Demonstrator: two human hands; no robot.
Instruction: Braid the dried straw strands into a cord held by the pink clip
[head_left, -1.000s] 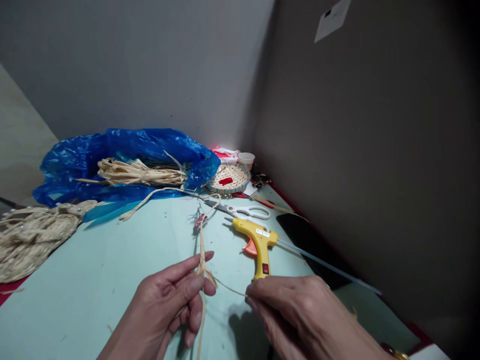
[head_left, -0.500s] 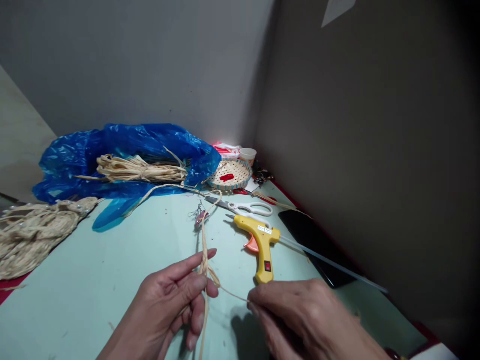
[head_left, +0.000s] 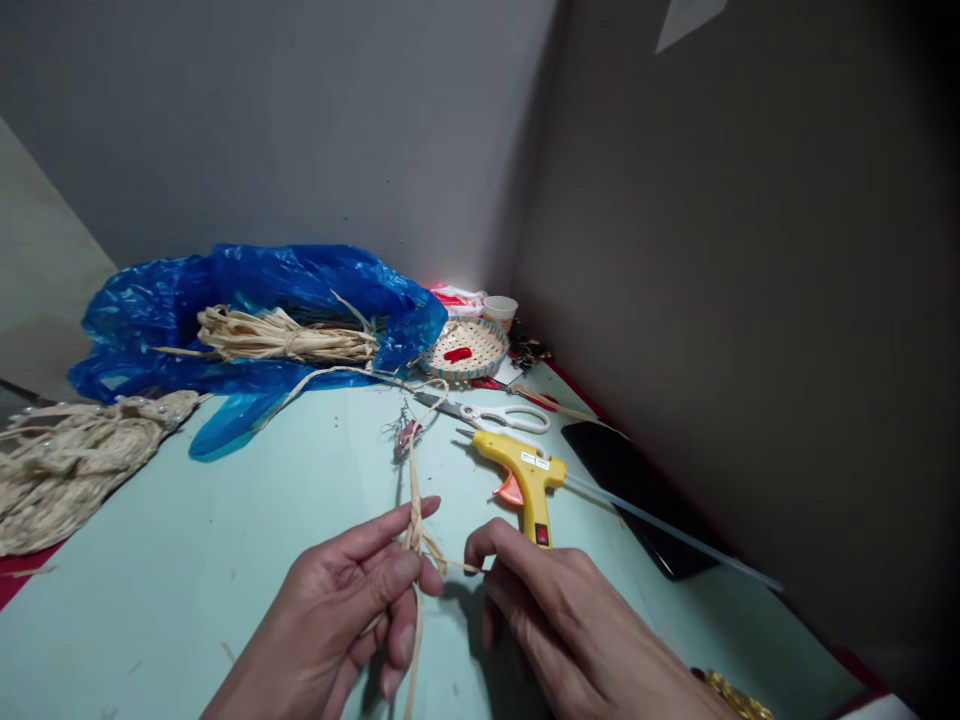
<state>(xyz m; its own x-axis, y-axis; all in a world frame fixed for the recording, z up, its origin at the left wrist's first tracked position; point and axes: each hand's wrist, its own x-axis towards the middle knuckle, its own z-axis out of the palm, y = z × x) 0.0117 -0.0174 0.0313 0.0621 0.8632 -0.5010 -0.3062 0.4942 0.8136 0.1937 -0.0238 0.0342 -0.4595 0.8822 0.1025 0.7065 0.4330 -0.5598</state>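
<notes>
Low in the middle of the view, my left hand (head_left: 367, 590) pinches a pale raffia braid (head_left: 415, 490) between thumb and fingers. The braid runs away from me across the table and curves off toward the blue bag. A loose strand hangs below my left hand. To the right, my right hand (head_left: 555, 610) grips the end of another raffia strand (head_left: 456, 566) that comes sideways out of the braid. Just beyond my right hand lies a yellow glue gun (head_left: 531, 475) with a clear glue stick in its back.
A blue plastic bag (head_left: 300, 270) with a raffia bundle (head_left: 289, 338) lies at the back. Beside it stand a woven basket (head_left: 480, 355) and a cup (head_left: 500, 308). White-handled scissors (head_left: 510, 417) and a black phone-like slab (head_left: 660, 520) lie right. Braided raffia work (head_left: 90, 450) sits left.
My right hand has moved left and slightly up, closer to my left hand, and the strand between them is shorter. My left hand keeps its pinch on the braid.
</notes>
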